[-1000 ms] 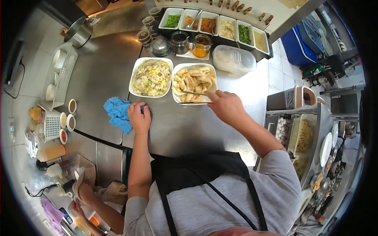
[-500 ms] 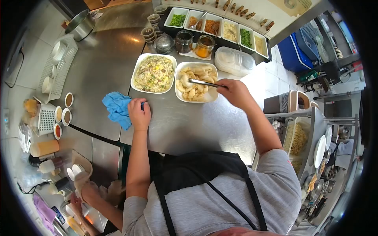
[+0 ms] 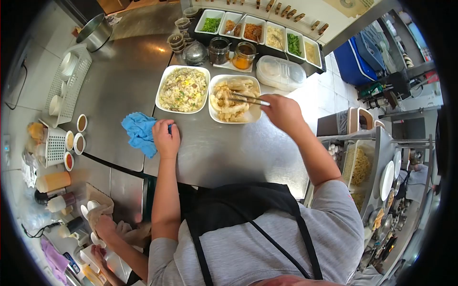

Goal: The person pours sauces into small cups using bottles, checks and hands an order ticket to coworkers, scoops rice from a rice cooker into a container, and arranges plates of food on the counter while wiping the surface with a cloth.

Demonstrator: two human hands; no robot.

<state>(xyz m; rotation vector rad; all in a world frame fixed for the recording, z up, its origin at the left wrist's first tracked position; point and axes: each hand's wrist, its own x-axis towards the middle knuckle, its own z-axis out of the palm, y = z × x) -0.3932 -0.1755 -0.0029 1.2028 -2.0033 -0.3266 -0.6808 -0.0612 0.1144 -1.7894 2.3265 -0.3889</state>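
My right hand (image 3: 282, 113) grips metal tongs (image 3: 249, 99), whose tips lie among pale, coated strips of food (image 3: 234, 95) in a square white bowl (image 3: 254, 114). Left of it stands a second white bowl (image 3: 161, 104) full of fried rice (image 3: 183, 89) with bits of egg and greens. My left hand (image 3: 166, 138) rests on the steel counter with its fingers curled over the edge of a crumpled blue cloth (image 3: 137, 132); a bit of blue shows between the fingers.
Behind the bowls stand jars (image 3: 244, 56), a clear lidded container (image 3: 281, 74) and a rack of white topping trays (image 3: 253, 29). Small sauce cups (image 3: 80, 143) and a white basket (image 3: 76, 90) sit at left. A co-worker's hands (image 3: 102, 233) are at lower left.
The tongs have turned in my right hand, so both arms now show, and their tips sit deeper among the strips. My left hand stays on the cloth. The co-worker's hands shifted slightly.
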